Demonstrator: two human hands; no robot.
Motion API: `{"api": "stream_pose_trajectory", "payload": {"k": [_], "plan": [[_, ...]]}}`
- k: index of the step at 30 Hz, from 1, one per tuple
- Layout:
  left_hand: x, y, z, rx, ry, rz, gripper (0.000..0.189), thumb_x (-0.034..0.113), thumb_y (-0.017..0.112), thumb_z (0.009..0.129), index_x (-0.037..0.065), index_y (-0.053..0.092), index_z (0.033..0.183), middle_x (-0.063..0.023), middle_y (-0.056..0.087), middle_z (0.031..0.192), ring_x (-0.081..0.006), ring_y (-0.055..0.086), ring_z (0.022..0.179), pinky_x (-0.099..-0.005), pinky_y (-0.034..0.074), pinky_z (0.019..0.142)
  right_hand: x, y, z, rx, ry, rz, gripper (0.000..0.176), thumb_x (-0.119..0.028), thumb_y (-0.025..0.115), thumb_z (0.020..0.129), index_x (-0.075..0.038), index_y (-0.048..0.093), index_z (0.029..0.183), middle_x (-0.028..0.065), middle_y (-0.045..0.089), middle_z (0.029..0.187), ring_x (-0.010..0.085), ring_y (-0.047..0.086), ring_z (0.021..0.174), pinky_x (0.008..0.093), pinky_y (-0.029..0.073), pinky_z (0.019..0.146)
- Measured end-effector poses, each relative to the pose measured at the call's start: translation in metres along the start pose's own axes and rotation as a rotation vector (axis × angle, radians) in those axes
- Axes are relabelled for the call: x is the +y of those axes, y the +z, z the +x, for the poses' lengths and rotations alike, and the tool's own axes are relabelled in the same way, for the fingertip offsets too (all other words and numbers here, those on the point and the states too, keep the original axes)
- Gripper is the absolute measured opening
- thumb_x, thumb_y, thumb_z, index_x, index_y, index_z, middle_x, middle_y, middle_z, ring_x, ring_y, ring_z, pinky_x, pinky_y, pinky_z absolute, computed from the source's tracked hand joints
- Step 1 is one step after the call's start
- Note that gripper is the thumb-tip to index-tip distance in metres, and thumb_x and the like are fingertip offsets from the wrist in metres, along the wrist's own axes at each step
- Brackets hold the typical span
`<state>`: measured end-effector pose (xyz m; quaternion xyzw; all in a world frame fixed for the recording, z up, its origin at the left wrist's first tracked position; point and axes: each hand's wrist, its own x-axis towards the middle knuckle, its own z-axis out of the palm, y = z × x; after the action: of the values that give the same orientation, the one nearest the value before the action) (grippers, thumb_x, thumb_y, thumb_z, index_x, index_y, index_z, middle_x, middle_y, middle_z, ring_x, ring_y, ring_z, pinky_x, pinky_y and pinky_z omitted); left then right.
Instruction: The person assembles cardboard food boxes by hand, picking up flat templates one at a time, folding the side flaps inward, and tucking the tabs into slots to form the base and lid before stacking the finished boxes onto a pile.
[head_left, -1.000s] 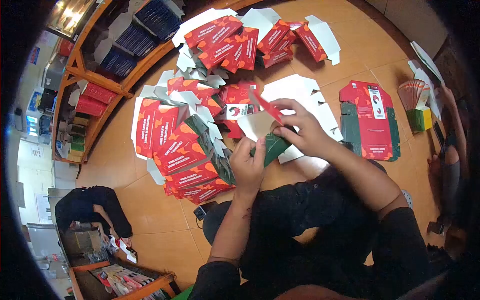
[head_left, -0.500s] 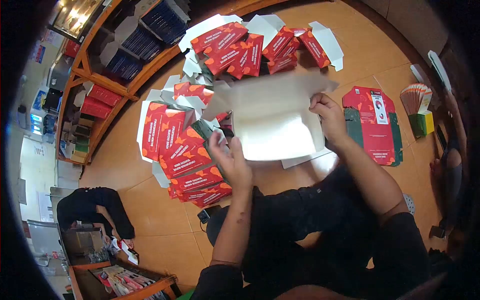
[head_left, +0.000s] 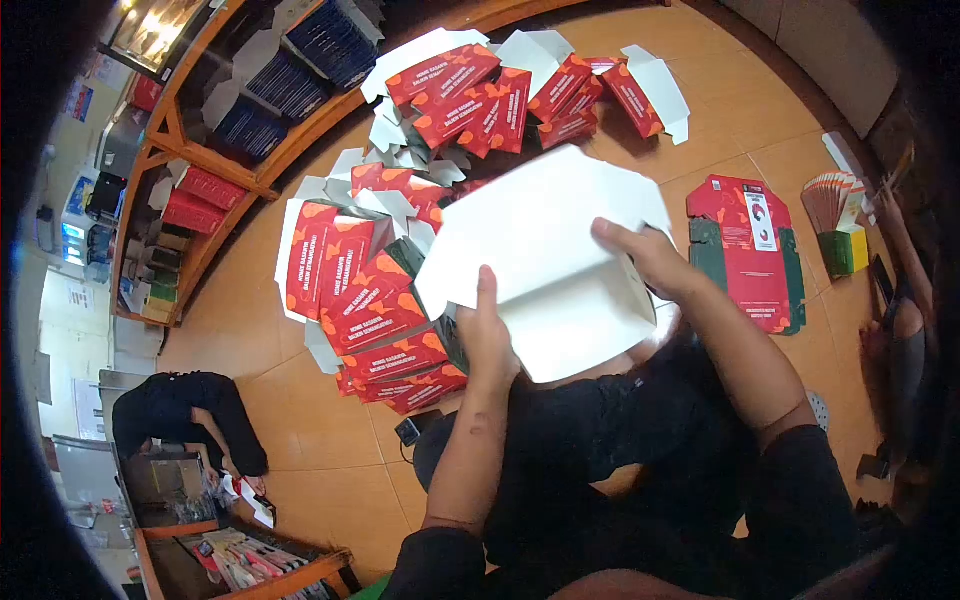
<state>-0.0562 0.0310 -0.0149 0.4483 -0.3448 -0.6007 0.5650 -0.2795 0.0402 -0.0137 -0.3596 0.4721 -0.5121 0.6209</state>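
Note:
A folding carton box [head_left: 540, 240] with its white inside facing me is held above my lap, its wide lid flap bent up and its tray part toward me. My left hand [head_left: 487, 340] grips its left side, thumb up along the flap and fingers hidden behind. At the right side, my right hand [head_left: 650, 260] is closed on the flap's edge, thumb on the white face. Just left of my left hand stand red folded boxes [head_left: 375, 310] with orange patches and white lettering, several with raised white flaps.
More red boxes [head_left: 470, 100] stand beyond on the tiled floor [head_left: 320, 430]. A flat red and green carton blank [head_left: 755, 280] lies at right, near fanned cards in a yellow-green box [head_left: 842, 245]. Wooden shelves [head_left: 215, 160] hold stock. One person [head_left: 190, 425] bends at left; another's arm [head_left: 905, 240] is at right.
The carton's flap has tipped, its white face now toward me, and the carton has come nearer. My left hand has closed on its side. The arm at far right has moved to the cards.

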Motion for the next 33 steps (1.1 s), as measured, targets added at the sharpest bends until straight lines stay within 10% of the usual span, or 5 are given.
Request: {"api": "stream_pose_trajectory", "payload": {"k": [5,18,21,27,33], "plan": [[-0.008,-0.02,0.02,-0.144,-0.181,-0.19,0.052,0.036,0.048,0.103,-0.007,0.043,0.131,-0.0149,0.058,0.125,-0.0245,0.059,0.113,-0.0377,0.049,0.096,-0.011,-0.023,0.005,-0.166,0.079,-0.405,0.062,-0.025,0.061,0.087,0.001,0.042,0.14,0.017,0.058,0.124,0.0204,0.058,0.109,0.033,0.047,0.093],[-0.008,-0.019,0.016,-0.101,-0.305,-0.001,0.068,0.056,0.046,0.098,0.013,0.032,0.149,-0.0158,0.037,0.148,-0.0313,0.037,0.136,-0.0451,0.035,0.103,0.031,-0.129,0.068,0.876,0.0,0.368,0.059,-0.041,0.064,0.084,-0.003,0.051,0.127,0.0143,0.06,0.104,0.027,0.064,0.091,0.0419,0.055,0.076],[-0.008,-0.018,0.015,-0.089,-0.292,-0.016,0.066,0.054,0.046,0.099,0.012,0.033,0.148,-0.0155,0.04,0.146,-0.0306,0.04,0.133,-0.0448,0.037,0.102,0.083,-0.123,0.093,1.439,-0.009,-0.486,0.085,-0.032,0.073,0.078,0.003,0.028,0.141,0.0266,0.043,0.134,0.0428,0.055,0.108,0.0492,0.043,0.099],[-0.009,-0.02,0.016,-0.074,-0.268,-0.074,0.058,0.047,0.048,0.1,0.01,0.037,0.143,-0.0153,0.043,0.142,-0.0305,0.047,0.126,-0.0443,0.039,0.102,0.15,-0.055,0.073,-0.265,-0.301,-1.146,0.047,-0.03,0.075,0.078,-0.015,0.059,0.12,0.0166,0.055,0.124,0.0368,0.049,0.122,0.0484,0.041,0.102],[-0.007,-0.019,0.014,-0.079,-0.252,-0.103,0.051,0.041,0.047,0.102,0.008,0.039,0.14,-0.0133,0.048,0.134,-0.0293,0.05,0.123,-0.0434,0.041,0.1,0.185,-0.012,0.04,-0.482,-0.207,-1.704,0.05,-0.033,0.074,0.078,-0.019,0.06,0.123,0.0124,0.052,0.12,0.0318,0.052,0.116,0.0513,0.047,0.09]]}}
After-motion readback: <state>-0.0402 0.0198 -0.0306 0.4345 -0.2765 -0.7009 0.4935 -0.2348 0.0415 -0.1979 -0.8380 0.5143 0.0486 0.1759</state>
